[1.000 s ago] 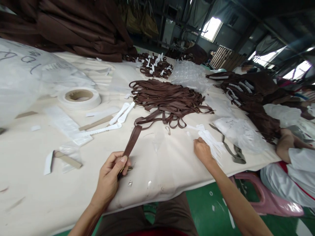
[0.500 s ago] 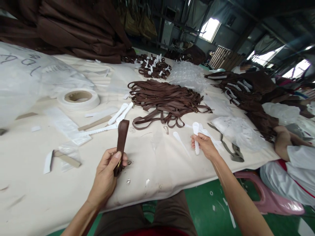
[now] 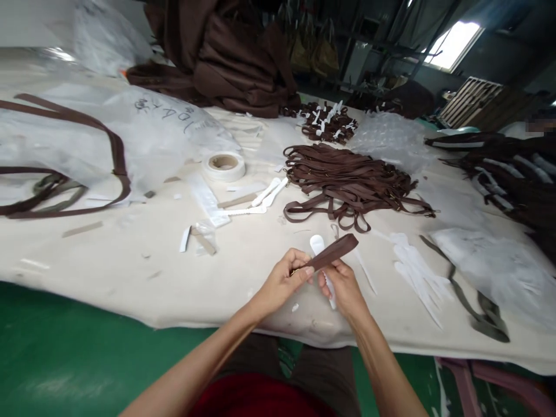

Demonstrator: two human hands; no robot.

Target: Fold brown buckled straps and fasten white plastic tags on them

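Note:
Brought together over the table's front part, my two hands almost meet. My left hand (image 3: 290, 275) is closed on a folded brown strap (image 3: 335, 251), whose looped end points to the right; brass-coloured metal shows by the fingers. My right hand (image 3: 343, 284) grips a white plastic tie (image 3: 317, 244) with a rounded head and a notched tail, held upright behind the strap. Whether the tie touches the strap I cannot tell. Beyond them lies a pile of brown straps (image 3: 347, 174) with small metal clasps. Loose white ties (image 3: 417, 272) lie to the right.
A roll of white tape (image 3: 237, 169) lies left of the strap pile. Farther back is a bundle of straps with white ties (image 3: 325, 124). Bubble wrap (image 3: 386, 136), a plastic bag (image 3: 490, 260) and a pink stool (image 3: 512, 382) are on the right. Brown straps (image 3: 115, 150) cross the left side.
My hands, apart before, have come together. The strap has tipped from upright to slanting right, beside the tie. The view has swung left, and the co-worker's arm has left the picture.

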